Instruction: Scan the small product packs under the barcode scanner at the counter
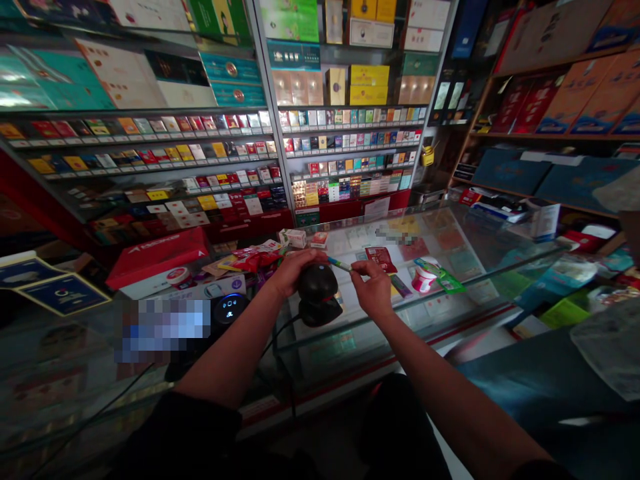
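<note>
A thin, stick-shaped item (339, 265) with a blue end and a pale, greenish end spans the gap between my two hands. My left hand (296, 272) is closed, with its fingertips at the blue end, behind the top of a black desktop scanner (317, 285). My right hand (373, 288) pinches the pale end between thumb and fingers. The scanner stands on the glass counter (320, 348), a red glow on its front. What the stick is, I cannot make out. Just beyond my right hand lies a dark red packet (381, 259).
A pink-and-white tub (423, 279) and a green packet (450, 283) lie to the right. At left are a red shoe box (160, 257), heaped snack packets (257, 257) and a payment device (231, 308) beside a blurred screen. Cigarette shelves (350, 127) line the back.
</note>
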Motion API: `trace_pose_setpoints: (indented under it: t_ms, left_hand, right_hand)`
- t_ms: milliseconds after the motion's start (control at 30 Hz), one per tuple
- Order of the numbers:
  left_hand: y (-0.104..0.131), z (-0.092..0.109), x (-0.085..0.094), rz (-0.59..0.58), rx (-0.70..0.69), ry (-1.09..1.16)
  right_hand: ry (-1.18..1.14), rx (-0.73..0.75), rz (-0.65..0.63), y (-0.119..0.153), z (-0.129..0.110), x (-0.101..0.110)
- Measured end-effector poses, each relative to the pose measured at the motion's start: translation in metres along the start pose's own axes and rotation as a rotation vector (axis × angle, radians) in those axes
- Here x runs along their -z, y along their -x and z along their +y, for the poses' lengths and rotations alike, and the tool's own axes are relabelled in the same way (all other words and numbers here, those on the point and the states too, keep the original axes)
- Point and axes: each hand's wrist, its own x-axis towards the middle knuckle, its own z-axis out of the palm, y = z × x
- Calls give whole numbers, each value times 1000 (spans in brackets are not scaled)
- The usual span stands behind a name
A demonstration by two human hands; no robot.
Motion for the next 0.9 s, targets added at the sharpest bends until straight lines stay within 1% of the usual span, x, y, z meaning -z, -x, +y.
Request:
trace_pose_setpoints:
  t_ms: [167,267,367,467,567,633,767,833,900]
  left_hand:
    - [2,3,0,-10,44,-3]
    - [5,4,-1,-44,52,26]
    - [8,4,0,-18,48,40]
    - [13,2,4,48,26,50]
    - [16,-4,10,122,25,57]
    - [16,-8,14,202,31,51]
    - [16,-14,19,396,32,9]
    - [18,-17,21,474,41,-8]
    - [19,-19,24,524,56,-15]
  right_hand:
    - [65,13,-4,-3,3,-1]
    - [92,-49,-2,-10,8,0]
    - [139,-135,22,-21,19,3]
    - [259,-171,23,-35,36,11]
    - [428,-170,-18,-49,55,19]
    - [531,-219,-57,-58,67,23]
    - [661,-384,-137,-73,85,25]
    - [707,-424,-163,-78,92,25]
    - [752,-443,-184,-81,96,24]
